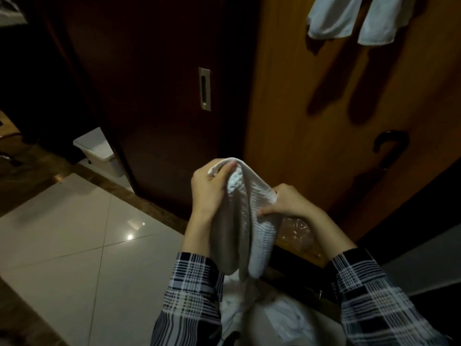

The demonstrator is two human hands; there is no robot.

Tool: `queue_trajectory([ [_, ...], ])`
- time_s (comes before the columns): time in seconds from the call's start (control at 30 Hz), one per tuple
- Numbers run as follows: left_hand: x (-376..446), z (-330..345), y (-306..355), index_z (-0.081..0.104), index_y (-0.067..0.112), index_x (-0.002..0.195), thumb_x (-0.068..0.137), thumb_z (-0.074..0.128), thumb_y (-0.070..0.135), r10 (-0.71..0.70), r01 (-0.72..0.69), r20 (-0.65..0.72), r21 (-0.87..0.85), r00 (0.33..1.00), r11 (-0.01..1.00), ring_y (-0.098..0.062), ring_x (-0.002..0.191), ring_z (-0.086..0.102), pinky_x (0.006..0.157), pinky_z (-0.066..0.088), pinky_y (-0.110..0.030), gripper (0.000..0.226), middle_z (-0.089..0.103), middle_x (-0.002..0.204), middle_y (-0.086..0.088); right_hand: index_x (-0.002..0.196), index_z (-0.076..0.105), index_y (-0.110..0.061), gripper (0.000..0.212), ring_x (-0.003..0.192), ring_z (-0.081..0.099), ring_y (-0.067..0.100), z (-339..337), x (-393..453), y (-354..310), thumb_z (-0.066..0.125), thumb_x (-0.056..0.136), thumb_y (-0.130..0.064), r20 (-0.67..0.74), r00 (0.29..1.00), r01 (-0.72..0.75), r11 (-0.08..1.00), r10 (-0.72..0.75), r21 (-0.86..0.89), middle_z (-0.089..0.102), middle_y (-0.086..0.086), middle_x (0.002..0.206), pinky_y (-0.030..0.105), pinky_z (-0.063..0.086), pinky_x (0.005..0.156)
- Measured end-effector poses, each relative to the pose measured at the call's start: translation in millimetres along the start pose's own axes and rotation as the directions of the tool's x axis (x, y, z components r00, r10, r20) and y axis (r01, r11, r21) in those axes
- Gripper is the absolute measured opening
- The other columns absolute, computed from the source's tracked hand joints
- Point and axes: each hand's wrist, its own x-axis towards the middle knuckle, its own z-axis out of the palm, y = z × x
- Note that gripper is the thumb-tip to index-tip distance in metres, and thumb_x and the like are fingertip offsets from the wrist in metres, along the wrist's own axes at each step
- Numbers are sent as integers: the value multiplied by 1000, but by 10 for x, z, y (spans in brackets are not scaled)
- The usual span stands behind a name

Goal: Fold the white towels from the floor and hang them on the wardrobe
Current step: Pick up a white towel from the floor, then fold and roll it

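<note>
Two hung towels [359, 18] on the wardrobe door [311, 108] are cut off by the top edge, so what they hang from can't be seen. The white pile [269, 318] on the floor runs off the bottom edge and is partly hidden behind the held towel [245, 221] and plaid sleeves [192, 295]; number of pieces can't be told. Clear plastic item [298, 236] behind the right wrist is mostly hidden, and the far-left room corner [15, 71] is too dark to read.

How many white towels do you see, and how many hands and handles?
White towels hanging on the wardrobe door: 2
White towel held in hands: 1
Hands, left and right: 2
Door handles: 2
Total: 7
</note>
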Motion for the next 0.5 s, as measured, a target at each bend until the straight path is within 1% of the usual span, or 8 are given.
queue_trajectory([
  [0.03,1,-17,-10,68,26,81,92,58,9,-30,30,-22,-21,999,999,5,75,64,71,48,-12,23,68,77,11,89,71,-1,43,86,69,25,65,3,113,83,67,-35,35,999,-37,999,36,32,73,7,91,41,55,78],
  [0.13,14,-115,-48,67,24,79,92,59,9,-60,57,-64,-53,996,997,5,71,63,69,48,-13,22,67,76,10,99,68,1,29,85,66,15,373,-29,427,72,82,-23,153,982,-119,990,106,78,70,2,94,23,53,73],
  [0.23,7,-257,-157,68,27,79,92,60,12,-97,96,-86,-14,992,995,-1,75,64,75,51,-24,20,68,78,8,96,66,-9,17,89,64,19,738,-79,680,62,91,-24,202,965,-173,985,165,24,67,3,97,25,50,75],
  [0.27,-4,-301,-199,68,27,79,92,61,14,-119,119,-102,-3,988,993,-4,76,64,76,51,-26,20,68,78,7,89,63,-13,14,82,63,17,817,-92,726,59,93,-26,182,966,-191,981,182,33,66,2,90,23,48,70],
  [0.33,-35,-380,-280,68,29,79,91,61,17,-163,168,-158,19,974,986,-6,77,64,75,51,-27,18,68,79,7,73,54,-17,26,64,51,14,888,-104,745,52,97,-26,82,975,-210,977,206,42,55,-1,70,25,40,61],
  [0.4,-70,-453,-350,67,32,80,91,62,22,-212,226,-234,35,949,973,-7,80,64,75,51,-25,15,68,81,9,66,51,-12,35,56,40,15,888,-116,671,50,99,-26,-18,978,-205,976,207,75,45,1,61,28,32,57],
  [0.43,-92,-487,-379,68,31,82,90,63,24,-231,251,-270,39,935,967,-5,80,64,73,51,-22,12,68,81,10,70,56,-4,37,56,39,17,865,-130,597,49,99,-26,-48,978,-195,972,203,133,45,5,61,28,30,54],
  [0.5,-154,-545,-414,69,28,87,89,64,26,-239,277,-321,80,917,957,3,73,62,66,48,-13,6,66,77,14,92,62,12,40,60,41,17,810,-141,426,49,99,-25,-98,968,-191,927,233,324,49,12,70,26,29,51],
])
